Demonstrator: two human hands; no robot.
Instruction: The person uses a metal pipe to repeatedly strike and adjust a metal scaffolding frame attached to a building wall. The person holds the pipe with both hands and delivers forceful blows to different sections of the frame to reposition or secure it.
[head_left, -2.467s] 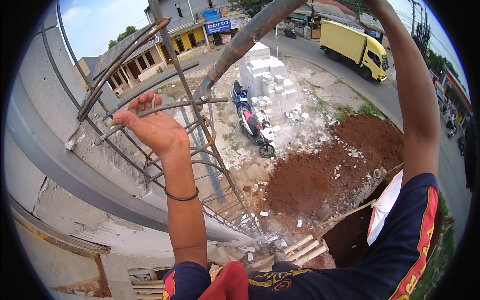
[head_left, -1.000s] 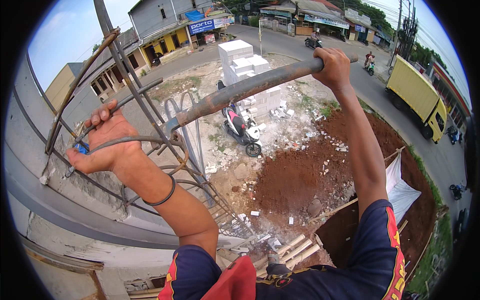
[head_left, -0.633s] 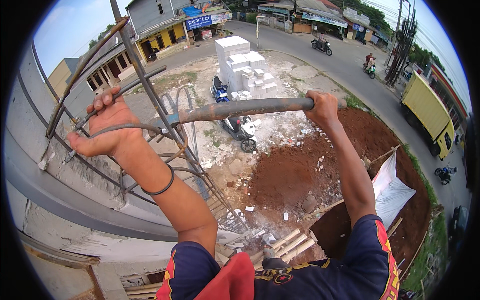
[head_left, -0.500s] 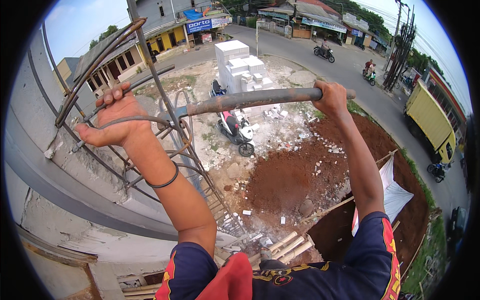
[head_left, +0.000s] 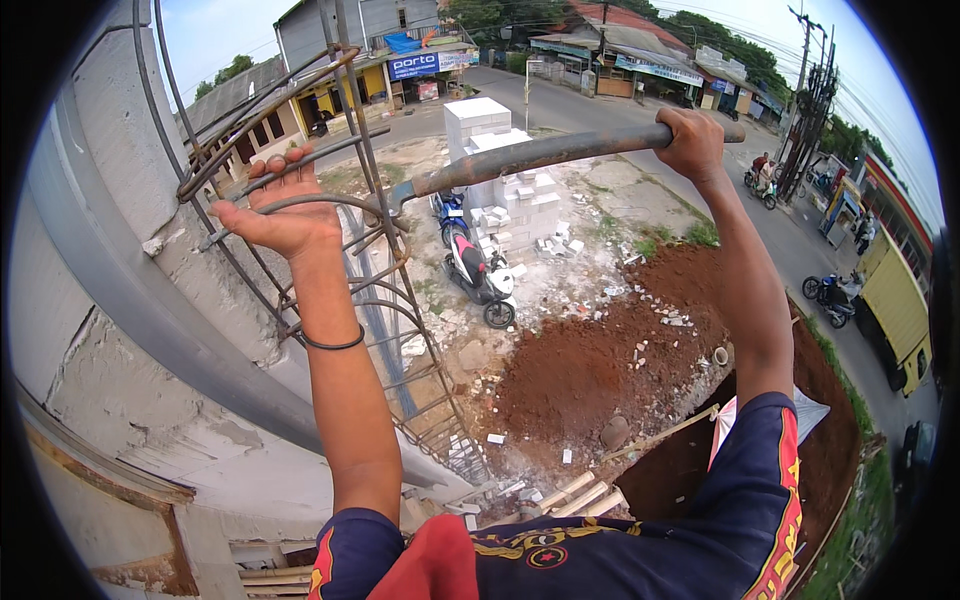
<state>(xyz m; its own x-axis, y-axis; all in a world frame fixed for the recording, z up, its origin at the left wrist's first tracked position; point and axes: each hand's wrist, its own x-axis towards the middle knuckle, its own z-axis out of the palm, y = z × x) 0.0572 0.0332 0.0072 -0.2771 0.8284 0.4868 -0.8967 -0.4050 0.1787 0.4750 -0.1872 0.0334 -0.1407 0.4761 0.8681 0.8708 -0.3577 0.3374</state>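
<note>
My right hand (head_left: 691, 145) is wrapped round the far right end of a long, rusty pipe-handled rebar bender (head_left: 560, 150). The bender's narrow steel head (head_left: 402, 195) meets the end of a curved rebar (head_left: 325, 200) beside the column cage. My left hand (head_left: 292, 212) is palm up at the cage, its fingers curled behind a straight rebar end (head_left: 330, 150) and its thumb stretched out to the left. The curved rebar crosses over this palm. Part of the fingers' grip is hidden behind the bars. A black band circles my left wrist.
The upright rebar cage (head_left: 385, 290) stands beside a rough grey wall (head_left: 170, 300) on my left. Far below lie reddish soil (head_left: 570, 370), stacked white blocks (head_left: 520, 200), a parked scooter (head_left: 480, 270) and bamboo poles (head_left: 580, 497). A road with a yellow truck (head_left: 890, 300) runs beyond.
The bender's right end has swung farther away and up with my right hand. My left hand's fingers look straighter against the bar. The whole view has shifted slightly.
</note>
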